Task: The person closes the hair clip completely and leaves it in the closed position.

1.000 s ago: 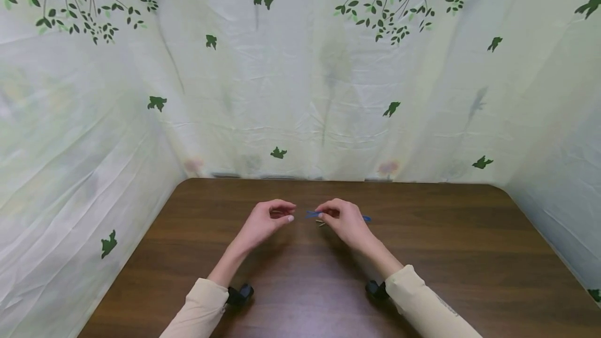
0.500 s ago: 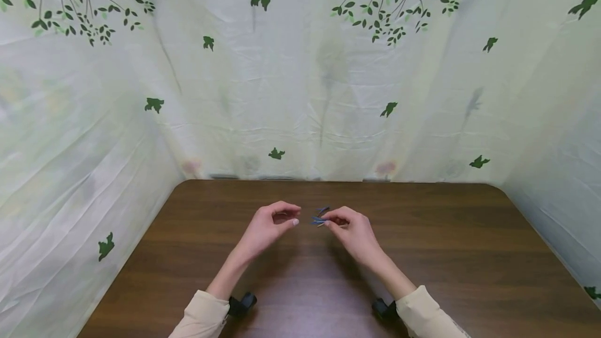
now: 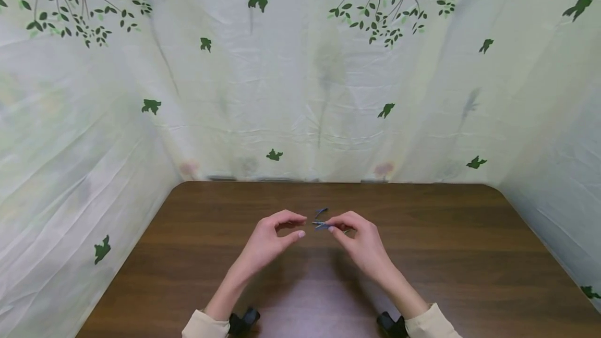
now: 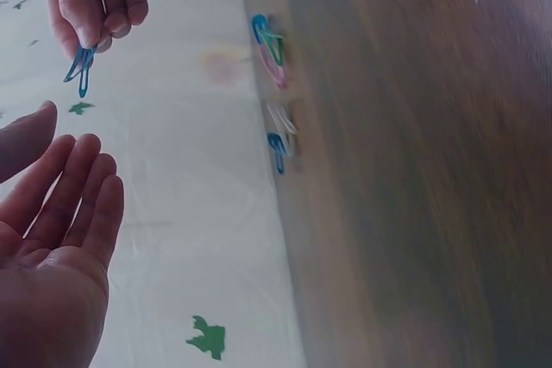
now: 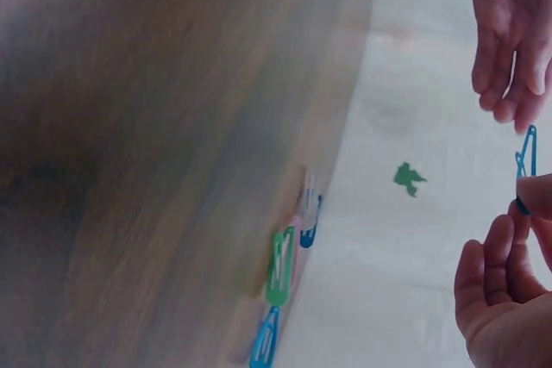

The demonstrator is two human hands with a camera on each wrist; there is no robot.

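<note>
My right hand [image 3: 331, 225] pinches a blue paper clip [image 3: 321, 225] between thumb and forefinger, just above the brown table [image 3: 451, 254]. In the left wrist view the blue paper clip [image 4: 80, 67] hangs from those fingertips [image 4: 97, 34]. My left hand [image 3: 302, 226] hovers a few centimetres left of the clip, fingers loosely bent and holding nothing; its palm [image 4: 47, 256] faces the clip. Several loose paper clips lie on the table beyond the hands: a green one [image 5: 280, 265], blue ones [image 5: 266, 338] and a pink one [image 4: 274, 71].
A pale sheet printed with green leaves [image 3: 300, 93] hangs behind the table and down both sides. One small dark clip [image 3: 321, 210] lies just past my fingers. Cream sleeves [image 3: 202, 327] cover both forearms.
My right hand has lifted the blue clip off the table and brought it toward the left hand. Both hands have drawn slightly nearer to me.
</note>
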